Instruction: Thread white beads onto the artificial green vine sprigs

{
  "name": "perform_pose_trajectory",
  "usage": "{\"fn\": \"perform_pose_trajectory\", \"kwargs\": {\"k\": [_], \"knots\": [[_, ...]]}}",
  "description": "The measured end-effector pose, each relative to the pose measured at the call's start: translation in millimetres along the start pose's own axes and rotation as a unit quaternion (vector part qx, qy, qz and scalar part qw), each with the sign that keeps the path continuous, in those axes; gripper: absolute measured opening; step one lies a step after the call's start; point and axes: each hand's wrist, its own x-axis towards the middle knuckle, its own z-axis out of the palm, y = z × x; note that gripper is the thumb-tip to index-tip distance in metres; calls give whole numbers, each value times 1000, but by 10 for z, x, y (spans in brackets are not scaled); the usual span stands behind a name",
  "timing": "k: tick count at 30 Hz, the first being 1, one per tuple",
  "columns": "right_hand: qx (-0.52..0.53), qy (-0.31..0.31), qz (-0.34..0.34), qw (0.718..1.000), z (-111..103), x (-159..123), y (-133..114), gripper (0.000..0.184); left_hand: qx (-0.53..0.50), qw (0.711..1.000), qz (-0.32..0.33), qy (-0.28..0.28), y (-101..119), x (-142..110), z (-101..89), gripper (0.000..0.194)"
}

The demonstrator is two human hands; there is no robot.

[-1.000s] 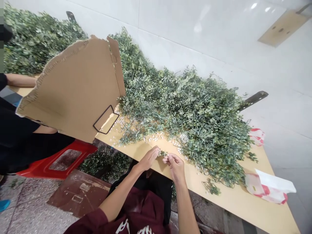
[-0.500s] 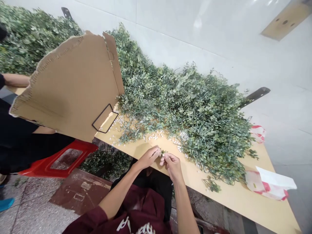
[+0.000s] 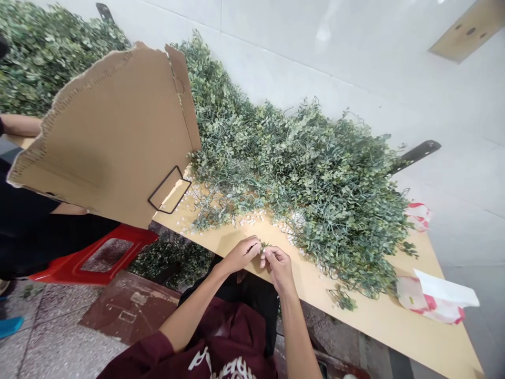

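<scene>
While the left hand (image 3: 241, 255) keeps a small sprig (image 3: 265, 245) pinched in front of the leaf pile (image 3: 311, 168), the right hand (image 3: 279, 267) pinches its other end; white bits (image 3: 252, 217) line the pile's near edge.

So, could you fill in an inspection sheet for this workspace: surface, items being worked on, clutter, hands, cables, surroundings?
Surface: pale tabletop, small white bits scattered across part of it.
Work items: small leafy sprig between the hands; large heap of leafy green stems behind.
Clutter: crumpled red-and-white bag at right; loose sprig near the front edge.
Hands: left hand pinches the leafy sprig; right hand has fingertips closed beside it, exact grip too small to tell.
Cables: nothing seen.
Surroundings: cardboard sheet, red plastic stool, co-worker's arm, tiled wall.
</scene>
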Motion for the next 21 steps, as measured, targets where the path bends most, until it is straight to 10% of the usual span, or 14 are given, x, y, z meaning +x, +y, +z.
{"fn": "perform_pose_trajectory", "kwargs": {"k": [21], "knots": [[82, -7, -34, 996, 213, 121, -8, 24, -64, 998, 3, 9, -13, 9, 5, 34]]}}
